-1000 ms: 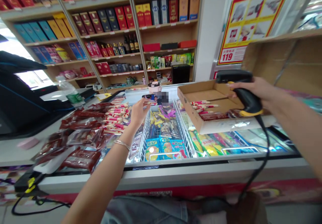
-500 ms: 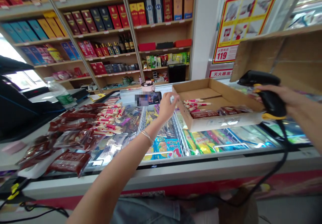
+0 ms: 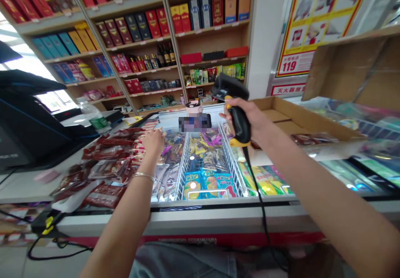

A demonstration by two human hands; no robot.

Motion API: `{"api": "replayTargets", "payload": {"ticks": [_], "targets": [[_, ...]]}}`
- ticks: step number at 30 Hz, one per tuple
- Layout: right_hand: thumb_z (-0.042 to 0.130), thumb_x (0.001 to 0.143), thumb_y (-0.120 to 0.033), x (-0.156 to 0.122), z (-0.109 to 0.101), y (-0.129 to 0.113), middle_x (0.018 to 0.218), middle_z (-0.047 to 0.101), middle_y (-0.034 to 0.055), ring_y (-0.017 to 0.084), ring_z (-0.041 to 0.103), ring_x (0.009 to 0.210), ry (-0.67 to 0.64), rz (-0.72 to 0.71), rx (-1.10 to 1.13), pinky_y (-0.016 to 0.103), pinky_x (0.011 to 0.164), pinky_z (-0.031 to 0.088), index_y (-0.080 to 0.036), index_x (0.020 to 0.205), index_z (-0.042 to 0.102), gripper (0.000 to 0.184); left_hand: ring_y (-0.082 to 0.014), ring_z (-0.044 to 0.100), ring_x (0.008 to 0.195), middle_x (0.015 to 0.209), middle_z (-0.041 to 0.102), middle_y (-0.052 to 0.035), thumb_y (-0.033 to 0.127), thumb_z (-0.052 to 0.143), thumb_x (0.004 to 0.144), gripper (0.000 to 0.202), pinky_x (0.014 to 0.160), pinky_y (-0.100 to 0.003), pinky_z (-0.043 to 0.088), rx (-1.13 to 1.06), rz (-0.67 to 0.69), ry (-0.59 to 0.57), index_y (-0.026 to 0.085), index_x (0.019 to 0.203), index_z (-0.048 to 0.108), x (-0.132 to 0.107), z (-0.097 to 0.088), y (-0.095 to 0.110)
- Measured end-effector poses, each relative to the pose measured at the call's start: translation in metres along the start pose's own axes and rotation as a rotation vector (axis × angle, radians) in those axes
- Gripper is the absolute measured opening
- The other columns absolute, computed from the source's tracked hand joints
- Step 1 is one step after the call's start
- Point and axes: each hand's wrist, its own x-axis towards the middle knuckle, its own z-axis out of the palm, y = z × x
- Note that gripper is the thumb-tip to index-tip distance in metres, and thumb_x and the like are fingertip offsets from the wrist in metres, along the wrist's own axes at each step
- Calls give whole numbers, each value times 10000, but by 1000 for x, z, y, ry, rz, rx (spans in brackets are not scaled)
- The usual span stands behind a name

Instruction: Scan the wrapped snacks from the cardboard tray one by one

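Note:
My left hand (image 3: 153, 141) rests on a pile of pink-and-white snack sticks (image 3: 137, 148) on the glass lid of the freezer (image 3: 203, 203). Its fingers are curled down over one stick, with the tips hidden. A bracelet sits on that wrist. My right hand (image 3: 254, 122) grips a black and yellow barcode scanner (image 3: 233, 99), held up over the middle of the freezer with its head pointing left toward the pile. The scanner's cable (image 3: 262, 215) hangs down to my lap. An open cardboard box (image 3: 300, 115) lies on the lid to the right.
Dark red snack packets (image 3: 103, 174) spread across the lid's left part. A black till screen (image 3: 28, 124) and a water bottle (image 3: 93, 117) stand at the left. Shelves of boxed goods (image 3: 140, 28) fill the back wall. A red poster (image 3: 315, 24) hangs at the right.
My left hand has gone from the cardboard box back left to the stick pile. My right hand has swung the scanner left, from beside the box to over the freezer's middle.

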Motion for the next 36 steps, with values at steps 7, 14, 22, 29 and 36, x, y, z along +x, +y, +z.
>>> {"api": "replayTargets", "payload": {"ticks": [7, 14, 22, 29, 36], "targets": [[676, 693, -221, 13, 22, 92, 561, 567, -3, 92, 547, 456, -33, 246, -60, 172, 401, 423, -131, 820, 558, 194, -327, 526, 1084, 1102, 603, -215, 247, 299, 898, 391, 901, -444, 357, 82, 59, 11, 83, 1125, 571, -2, 16, 6], [673, 712, -184, 10, -1, 122, 532, 541, -16, 102, 538, 417, 126, 342, -111, 174, 349, 390, -143, 805, 523, 181, -315, 543, 1055, 1052, 624, -226, 186, 274, 893, 374, 912, -441, 341, 69, 92, -22, 55, 1067, 579, -2, 28, 7], [679, 713, -171, 8, 2, 124, 573, 561, -7, 114, 567, 448, 93, 320, -128, 176, 346, 400, -144, 842, 529, 200, -280, 607, 955, 992, 655, -149, 286, 380, 882, 290, 896, -419, 368, -221, -43, 139, 146, 1065, 556, 5, 12, 10], [656, 727, -147, 4, 5, 117, 620, 598, 10, 110, 568, 424, 119, 335, -200, 181, 328, 403, -126, 804, 550, 133, -208, 611, 809, 891, 664, -73, 411, 478, 844, 277, 748, -306, 427, -538, -45, 259, 193, 983, 576, 5, 3, 13], [644, 738, -131, 3, 7, 114, 617, 593, 8, 127, 592, 444, 125, 347, -231, 175, 308, 381, -123, 800, 552, 111, -195, 614, 841, 1020, 648, -90, 325, 380, 887, 295, 809, -318, 433, -613, 63, 235, 183, 1063, 568, 5, 5, 18]]}}
